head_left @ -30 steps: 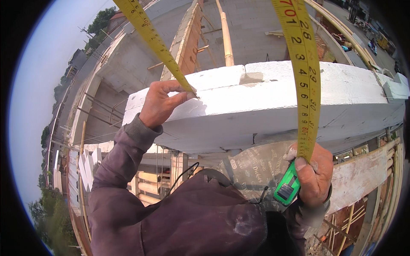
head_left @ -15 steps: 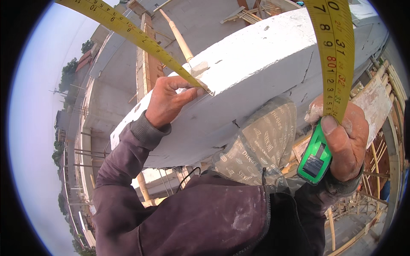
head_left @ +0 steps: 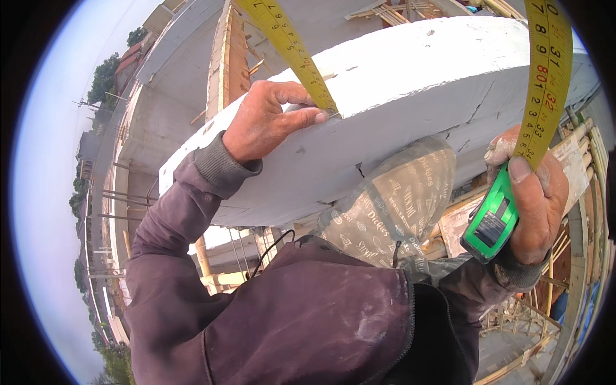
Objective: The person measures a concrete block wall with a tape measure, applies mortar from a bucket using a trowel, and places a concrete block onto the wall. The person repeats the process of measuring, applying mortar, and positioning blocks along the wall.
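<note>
My left hand (head_left: 263, 122) pinches the end of a yellow tape measure blade (head_left: 292, 51) between thumb and fingers, at the near top edge of a white block wall (head_left: 398, 70). From there the blade rises out of the top of the picture and comes back down at the right. My right hand (head_left: 539, 205) grips the green tape measure case (head_left: 491, 218), its thumb resting by the mouth where the blade comes out. This hand is held in front of the wall, right of my body. The hook at the blade's tip is too small to make out.
My legs in patterned grey-brown trousers (head_left: 391, 199) are close against the wall's near face. Bamboo poles and boards (head_left: 571, 160) stand at the right, below wall height. Beyond the wall, a timber-formed beam (head_left: 224, 64) and grey walls (head_left: 154, 109) drop to a lower level.
My left hand has shifted slightly right along the wall edge with the blade's end. My right hand and the case have moved right and up in the view, which has itself shifted a little.
</note>
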The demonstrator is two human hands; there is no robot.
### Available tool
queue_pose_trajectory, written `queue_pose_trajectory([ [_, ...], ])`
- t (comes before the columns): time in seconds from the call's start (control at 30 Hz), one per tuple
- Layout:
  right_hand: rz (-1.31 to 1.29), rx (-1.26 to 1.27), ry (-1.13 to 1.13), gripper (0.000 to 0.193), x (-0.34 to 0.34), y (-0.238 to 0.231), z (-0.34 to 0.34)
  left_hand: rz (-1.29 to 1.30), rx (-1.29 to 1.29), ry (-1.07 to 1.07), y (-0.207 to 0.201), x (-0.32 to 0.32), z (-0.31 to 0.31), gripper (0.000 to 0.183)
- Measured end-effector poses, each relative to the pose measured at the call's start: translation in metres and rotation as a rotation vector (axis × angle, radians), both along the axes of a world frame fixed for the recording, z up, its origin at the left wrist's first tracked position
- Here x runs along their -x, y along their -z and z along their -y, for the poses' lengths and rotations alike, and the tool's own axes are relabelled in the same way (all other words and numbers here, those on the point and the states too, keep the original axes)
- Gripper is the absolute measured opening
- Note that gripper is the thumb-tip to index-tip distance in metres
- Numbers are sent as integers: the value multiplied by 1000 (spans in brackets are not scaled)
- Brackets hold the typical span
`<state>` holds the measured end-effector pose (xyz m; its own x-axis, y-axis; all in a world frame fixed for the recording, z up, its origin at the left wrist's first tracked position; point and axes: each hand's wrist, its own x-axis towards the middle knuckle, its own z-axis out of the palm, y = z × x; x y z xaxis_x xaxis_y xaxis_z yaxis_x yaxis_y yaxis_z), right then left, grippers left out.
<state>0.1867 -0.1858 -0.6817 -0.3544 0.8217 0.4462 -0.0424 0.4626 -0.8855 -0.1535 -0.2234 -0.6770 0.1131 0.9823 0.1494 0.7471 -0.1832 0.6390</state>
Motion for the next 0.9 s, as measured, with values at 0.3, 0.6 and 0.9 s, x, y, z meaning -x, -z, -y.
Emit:
queue_pose_trajectory([
  [0.3,-18,48,71,27,5,6,6,-35,-154,-93,14,-16,3,21],
  [0.6,-76,95,35,25,-3,5,6,-58,-104,-155,3,-18,-1,19],
  [0.9,-166,127,112,34,-46,28,-18,513,-351,69,-100,124,-89,24],
])
